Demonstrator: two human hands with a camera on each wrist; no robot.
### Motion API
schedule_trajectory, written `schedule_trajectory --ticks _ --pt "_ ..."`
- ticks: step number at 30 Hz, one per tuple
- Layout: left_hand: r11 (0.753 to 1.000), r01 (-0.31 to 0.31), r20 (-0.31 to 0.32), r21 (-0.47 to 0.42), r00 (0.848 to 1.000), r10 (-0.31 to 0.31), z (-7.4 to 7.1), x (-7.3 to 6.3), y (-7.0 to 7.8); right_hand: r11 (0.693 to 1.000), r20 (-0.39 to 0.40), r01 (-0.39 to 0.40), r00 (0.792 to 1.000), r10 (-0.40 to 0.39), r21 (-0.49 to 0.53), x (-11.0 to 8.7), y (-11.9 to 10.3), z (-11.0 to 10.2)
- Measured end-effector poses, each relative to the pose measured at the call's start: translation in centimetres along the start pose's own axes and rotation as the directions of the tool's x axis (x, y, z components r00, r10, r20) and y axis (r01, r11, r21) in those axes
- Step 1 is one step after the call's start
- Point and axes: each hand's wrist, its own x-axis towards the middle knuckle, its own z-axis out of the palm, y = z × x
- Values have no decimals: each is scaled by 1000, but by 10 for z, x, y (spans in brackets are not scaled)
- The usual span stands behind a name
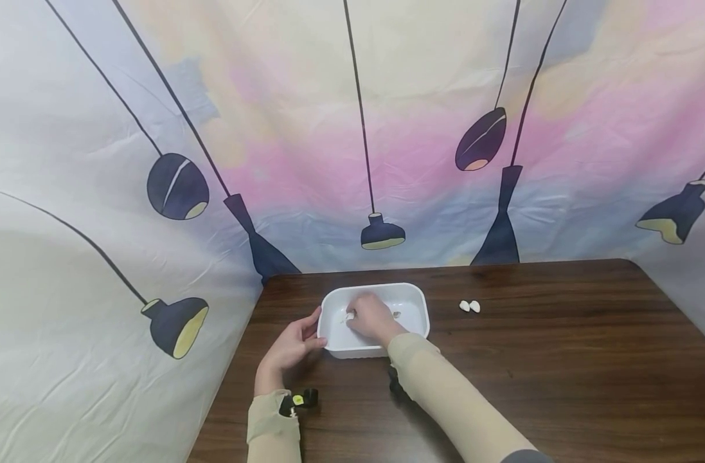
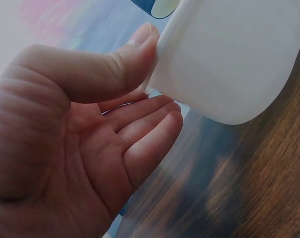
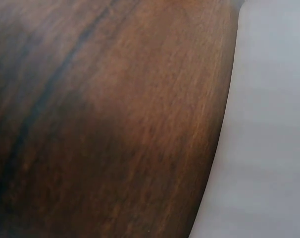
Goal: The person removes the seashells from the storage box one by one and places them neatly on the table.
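A white rectangular tray (image 1: 410, 334) with rounded corners stands on the table. My left hand (image 1: 291, 347) grips its left end, the thumb at the near corner and the fingers towards the far one. Close up in the left wrist view, the thumb (image 2: 110, 69) presses on the tray's edge and the other fingers lie beyond it. Reaching inside the tray, my right hand (image 1: 372, 316) has curled fingers and pinches a small pale piece (image 1: 349, 317) near the left end. A small brownish bit (image 1: 396, 314) lies on the tray's floor, right of this hand.
Two small white pieces (image 1: 470, 307) lie side by side on the dark wooden table (image 1: 560, 360), right of the tray. Behind the table hangs a pastel cloth (image 1: 427, 193) printed with lamps. The right wrist view shows only wood and the tray's outer wall (image 3: 269, 124).
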Motion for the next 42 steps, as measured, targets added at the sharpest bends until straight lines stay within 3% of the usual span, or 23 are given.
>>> schedule_trajectory --ticks 22,35,42 --pt "1000 -1 -5 16 1000 1 0 0 -1 1000 22 26 999 -26 -14 3 2 2" --pt "1000 0 -9 15 1000 0 0 -1 -3 984 31 4 999 -10 179 -6 11 -17" --pt "1000 0 -7 17 1000 0 0 0 -2 968 -18 50 999 -47 246 -23 26 -40"
